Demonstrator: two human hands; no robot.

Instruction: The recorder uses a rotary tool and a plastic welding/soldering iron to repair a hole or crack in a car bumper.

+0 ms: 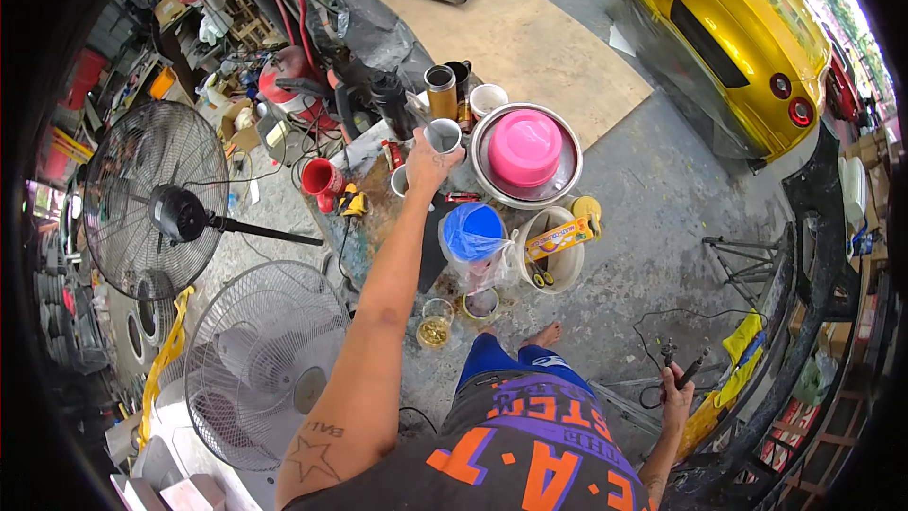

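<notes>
My left hand [430,159] grips a white cup [445,135] among a black bottle [388,95], a gold tumbler [441,93], a white bowl [489,100] and a red mug [322,184]. To its right, a pink bowl [522,145] rests in a steel basin [563,185]. Below are a blue lid under plastic [473,232] and a white bucket [560,270] with a yellow box and scissors. Low at right, my right hand [677,390] is closed around black handheld tools [695,366] with thin dark cords; their exact kind is unclear.
Two fans [180,208] [270,369] stand at left near a red wheeled machine [298,85]. A yellow car body panel [719,19] is at upper right, above dark bumpers [818,227] and metal stands [742,265]. A plywood sheet [605,76] lies behind the bowls.
</notes>
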